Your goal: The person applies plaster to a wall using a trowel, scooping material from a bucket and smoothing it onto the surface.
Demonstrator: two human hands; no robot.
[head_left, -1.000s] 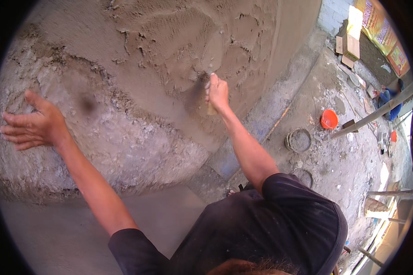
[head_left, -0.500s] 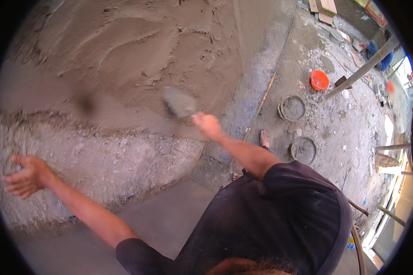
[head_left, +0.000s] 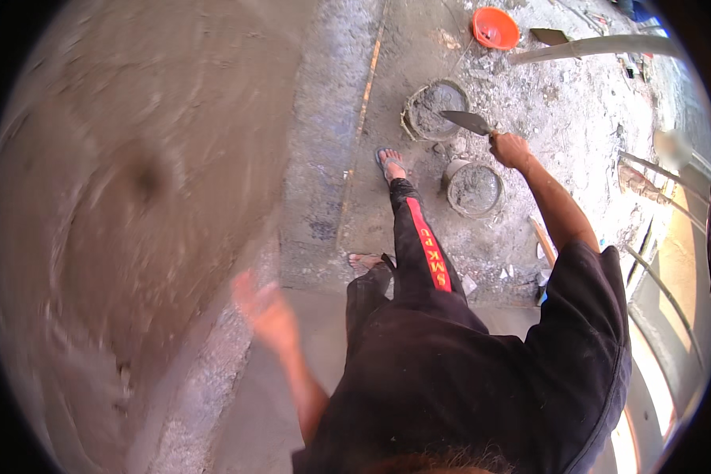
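Note:
My right hand is closed around the handle of a trowel. Its pointed blade aims left, with the tip over a bucket of grey mortar. A second mortar bucket stands nearer to me, below the blade. My left hand is blurred by motion but looks open, fingers stretched out and nothing visible in it. It is closest to the lower edge of the wall's wet mortar coat and the rough strip beneath.
An orange basin sits beyond the buckets. A pole crosses the far right, with more poles along the right side. My sandalled foot is just left of the buckets. Rubble and scraps lie on the rough floor.
My view has turned right. My right hand has carried the trowel from the wall's mortar to the buckets. My left hand has come away from the rough strip, closer to my body.

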